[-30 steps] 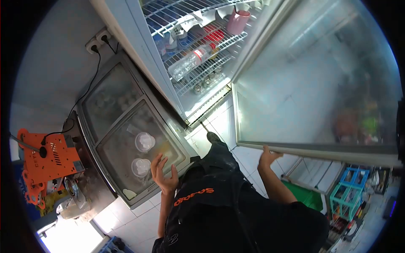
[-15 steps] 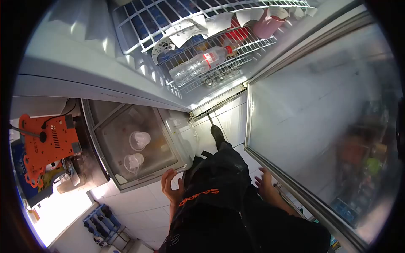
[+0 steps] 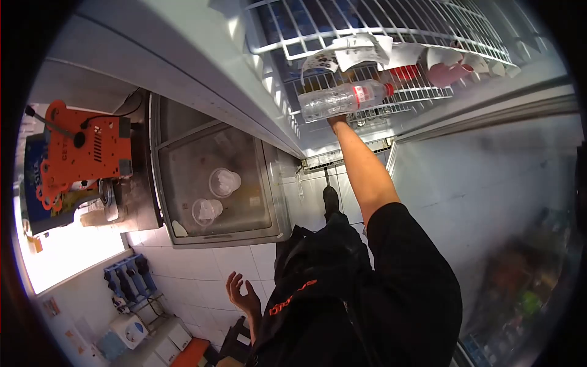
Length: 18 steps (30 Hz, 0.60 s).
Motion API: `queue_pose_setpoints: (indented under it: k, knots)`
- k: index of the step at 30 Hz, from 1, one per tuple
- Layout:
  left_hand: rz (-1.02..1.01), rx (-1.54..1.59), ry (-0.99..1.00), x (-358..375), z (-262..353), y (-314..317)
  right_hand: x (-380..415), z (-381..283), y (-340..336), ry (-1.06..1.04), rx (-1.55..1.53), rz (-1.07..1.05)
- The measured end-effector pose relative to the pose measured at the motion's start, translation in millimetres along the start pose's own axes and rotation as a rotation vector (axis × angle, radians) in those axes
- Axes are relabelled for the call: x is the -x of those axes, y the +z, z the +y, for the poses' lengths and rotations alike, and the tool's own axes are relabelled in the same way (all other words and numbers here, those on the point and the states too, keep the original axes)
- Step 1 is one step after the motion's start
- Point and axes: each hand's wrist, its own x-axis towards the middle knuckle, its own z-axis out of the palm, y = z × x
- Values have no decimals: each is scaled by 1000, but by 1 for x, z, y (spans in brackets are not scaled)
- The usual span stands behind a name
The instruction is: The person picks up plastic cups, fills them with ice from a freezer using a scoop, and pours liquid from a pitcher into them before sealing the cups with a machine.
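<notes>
My right arm reaches up into the open glass-door fridge. Only the wrist end of my right hand (image 3: 337, 120) shows, below a clear plastic bottle (image 3: 330, 102) with a red cap, which lies on a wire shelf (image 3: 422, 95). The bottle hides the fingers, so whether they touch it cannot be seen. Low on the left, my left hand (image 3: 243, 295) hangs in the air with its fingers apart and nothing in it. A pink cup (image 3: 447, 74) lies to the right of the bottle, under paper tags on the upper shelf's edge.
A glass-topped chest (image 3: 214, 183) with two clear plastic cups (image 3: 224, 182) stands to the left, beside an orange machine (image 3: 85, 150). The fridge's glass door (image 3: 465, 202) stands open on the right. Blue racks (image 3: 129, 276) are at lower left.
My right hand has moved from beside the door up into the fridge, under the bottle. My left hand is lower in view, still apart from everything. The view has shifted.
</notes>
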Motion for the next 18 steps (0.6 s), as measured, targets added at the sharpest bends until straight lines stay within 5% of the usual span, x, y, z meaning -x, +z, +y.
queue_pose_setpoints:
  k: [4,6,7,8,11,18]
  knots:
    - [75,126,-202,50,-40,18,6,5,10,105,106,31]
    - [56,187,-255,62,-53,25,11,2,-18,261,428,-155]
    - [33,183,-270,63,-57,27,33,-30,-42,259,39,163]
    - [8,178,-288,66,-59,29,52,-65,-84,275,-199,-44]
    - [-33,199,-203,49,-55,31,92,-107,-139,425,17,-41]
    - [-79,176,1,-39,-60,25,192,-114,-228,304,192,-174]
